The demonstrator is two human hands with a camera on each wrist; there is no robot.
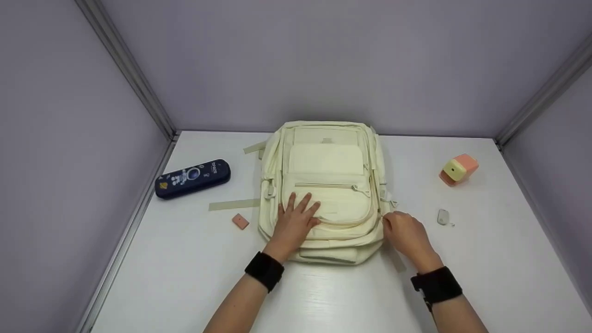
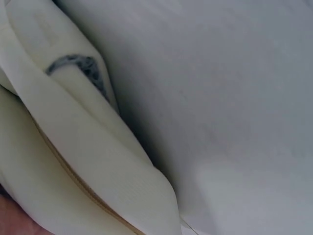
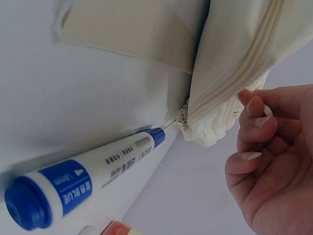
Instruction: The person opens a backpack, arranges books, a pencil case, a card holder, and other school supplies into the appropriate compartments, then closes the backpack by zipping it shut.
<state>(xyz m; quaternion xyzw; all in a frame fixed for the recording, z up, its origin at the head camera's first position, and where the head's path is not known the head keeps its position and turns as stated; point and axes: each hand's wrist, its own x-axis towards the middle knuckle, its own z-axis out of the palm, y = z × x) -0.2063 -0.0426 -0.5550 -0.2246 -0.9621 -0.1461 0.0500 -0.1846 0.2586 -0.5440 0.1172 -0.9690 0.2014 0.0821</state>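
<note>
A cream backpack (image 1: 326,159) lies front side up on the white table. My left hand (image 1: 296,224) rests on its lower front, fingers spread over the pocket below a short zipper (image 1: 323,186). At the bag's right edge, the curled fingers of my right hand (image 1: 407,233) pinch a small pale zipper pull (image 3: 268,111), mostly hidden by the fingers. Beside the bag, a white marker with blue ends (image 3: 117,164) shows in the right wrist view. The left wrist view has the bag's lower edge (image 2: 98,147) with a brown-toned zipper line.
Left of the bag are a dark blue space-print pencil case (image 1: 193,179) and a small pink block (image 1: 240,221). To the right stand a pink and yellow pencil sharpener (image 1: 459,169) and a small whitish case (image 1: 443,217). Straps (image 1: 233,204) trail from the bag. Walls enclose the table.
</note>
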